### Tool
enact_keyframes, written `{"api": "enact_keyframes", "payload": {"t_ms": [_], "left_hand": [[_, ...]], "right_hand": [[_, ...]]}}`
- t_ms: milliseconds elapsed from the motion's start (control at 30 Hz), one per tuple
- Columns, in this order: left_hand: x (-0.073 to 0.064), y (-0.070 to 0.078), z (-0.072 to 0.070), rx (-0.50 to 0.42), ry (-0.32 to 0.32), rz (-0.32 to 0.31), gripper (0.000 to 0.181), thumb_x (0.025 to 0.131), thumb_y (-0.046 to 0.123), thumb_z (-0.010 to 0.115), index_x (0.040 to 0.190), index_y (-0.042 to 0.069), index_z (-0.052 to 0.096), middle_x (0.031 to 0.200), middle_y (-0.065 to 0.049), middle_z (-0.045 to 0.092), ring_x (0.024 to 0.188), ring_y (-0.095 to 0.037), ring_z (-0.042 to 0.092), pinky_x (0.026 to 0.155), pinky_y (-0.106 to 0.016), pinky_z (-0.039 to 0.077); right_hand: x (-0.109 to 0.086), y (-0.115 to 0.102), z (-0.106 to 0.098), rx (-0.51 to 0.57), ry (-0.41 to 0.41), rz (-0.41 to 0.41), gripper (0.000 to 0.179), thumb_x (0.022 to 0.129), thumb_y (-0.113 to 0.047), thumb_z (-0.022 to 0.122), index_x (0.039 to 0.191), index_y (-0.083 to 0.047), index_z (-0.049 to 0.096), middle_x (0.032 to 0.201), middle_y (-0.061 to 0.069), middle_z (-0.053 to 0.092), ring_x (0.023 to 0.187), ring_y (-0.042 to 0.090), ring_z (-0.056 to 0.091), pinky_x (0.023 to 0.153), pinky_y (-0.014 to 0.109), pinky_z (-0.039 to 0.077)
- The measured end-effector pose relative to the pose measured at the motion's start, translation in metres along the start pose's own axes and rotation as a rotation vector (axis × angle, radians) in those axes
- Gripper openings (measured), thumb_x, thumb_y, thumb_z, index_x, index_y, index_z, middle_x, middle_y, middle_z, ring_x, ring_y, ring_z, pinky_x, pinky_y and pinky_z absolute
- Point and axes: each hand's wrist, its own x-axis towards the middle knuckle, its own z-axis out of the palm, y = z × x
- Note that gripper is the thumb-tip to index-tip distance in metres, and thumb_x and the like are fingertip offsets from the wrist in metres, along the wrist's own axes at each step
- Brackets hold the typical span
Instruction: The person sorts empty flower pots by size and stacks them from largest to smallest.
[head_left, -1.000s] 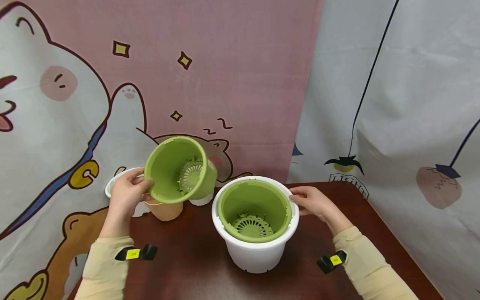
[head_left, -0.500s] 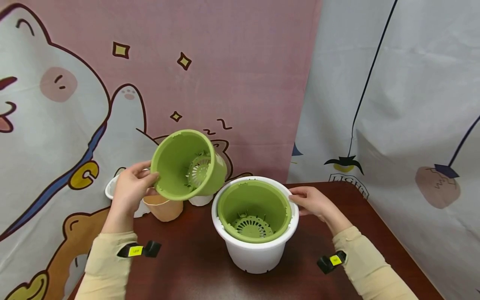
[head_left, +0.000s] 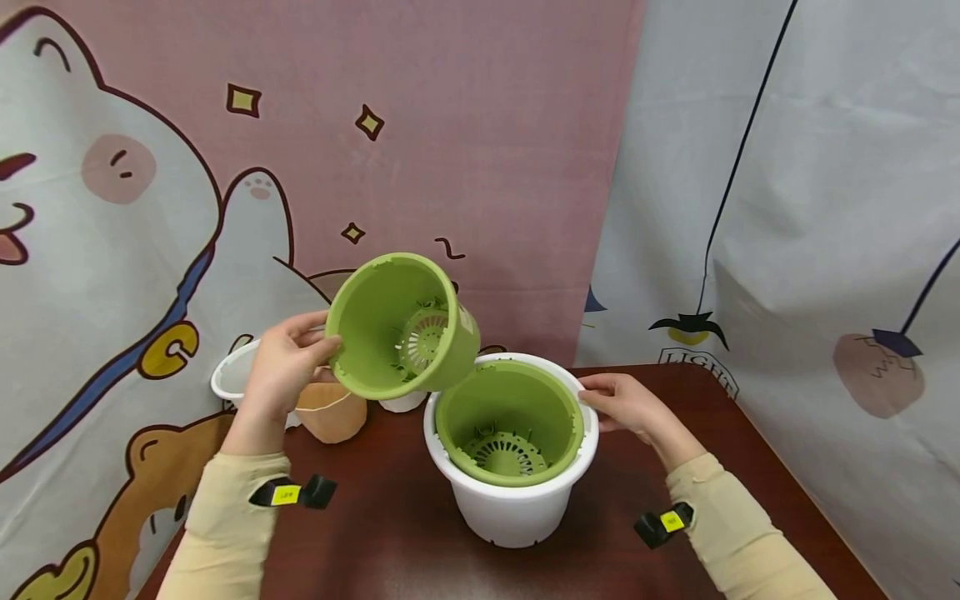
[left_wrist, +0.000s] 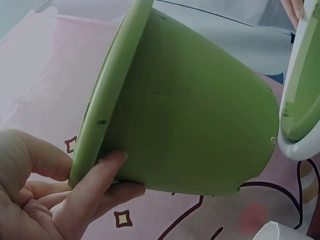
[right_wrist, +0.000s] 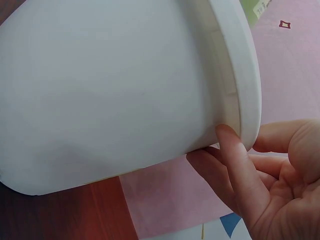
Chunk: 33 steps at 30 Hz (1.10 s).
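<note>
My left hand (head_left: 288,358) pinches the rim of a light green plastic flower pot (head_left: 375,325), tilted on its side with its mouth toward me and left. Thumb and fingers (left_wrist: 107,172) clasp that rim in the left wrist view. Slots pierce the pot's base, which overlaps the white pot's back left rim in the head view. The larger white flower pot (head_left: 510,517) stands upright on the table with another green pot (head_left: 510,387) nested inside. On its right side, my right hand (head_left: 626,404) grips the white rim between thumb and fingers (right_wrist: 232,160).
Behind the left hand stand a tan pot (head_left: 332,418), a small white pot (head_left: 405,403) and a white-rimmed container (head_left: 234,379), partly hidden. The dark red table (head_left: 360,533) meets printed cloth walls (head_left: 510,208) at the back and sides.
My left hand has carried the tilted green pot to the right and slightly up, toward the white pot. The right hand and the nested pots have stayed in place.
</note>
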Motion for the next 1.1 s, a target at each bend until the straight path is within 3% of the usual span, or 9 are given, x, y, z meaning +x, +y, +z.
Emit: {"api": "enact_keyframes", "payload": {"t_ms": [267, 633, 1100], "left_hand": [[0.003, 0.006, 0.013, -0.014, -0.053, 0.001, 0.044, 0.095, -0.001, 0.057, 0.137, -0.011, 0.049, 0.115, -0.033, 0.063, 0.073, -0.015, 0.071, 0.063, -0.036, 0.06], [0.007, 0.008, 0.029, 0.042, -0.079, 0.012, 0.041, 0.094, -0.002, 0.058, 0.134, -0.009, 0.054, 0.111, -0.033, 0.065, 0.069, -0.014, 0.069, 0.057, -0.032, 0.059], [0.006, 0.012, 0.049, 0.005, -0.163, 0.027, 0.043, 0.094, -0.004, 0.058, 0.135, -0.011, 0.051, 0.116, -0.034, 0.063, 0.074, -0.019, 0.071, 0.056, -0.034, 0.059]], "right_hand": [[-0.001, -0.001, 0.0, -0.002, -0.002, -0.002, 0.043, 0.1, -0.01, 0.058, 0.135, 0.014, 0.05, 0.114, 0.024, 0.064, 0.083, 0.022, 0.069, 0.07, 0.038, 0.061], [-0.001, 0.0, -0.001, -0.002, 0.001, -0.002, 0.043, 0.1, -0.011, 0.059, 0.135, 0.013, 0.05, 0.115, 0.024, 0.064, 0.084, 0.022, 0.069, 0.07, 0.038, 0.061], [-0.001, 0.0, -0.001, 0.003, -0.006, -0.006, 0.044, 0.1, -0.01, 0.058, 0.135, 0.013, 0.05, 0.114, 0.023, 0.064, 0.085, 0.022, 0.069, 0.07, 0.038, 0.06]]}}
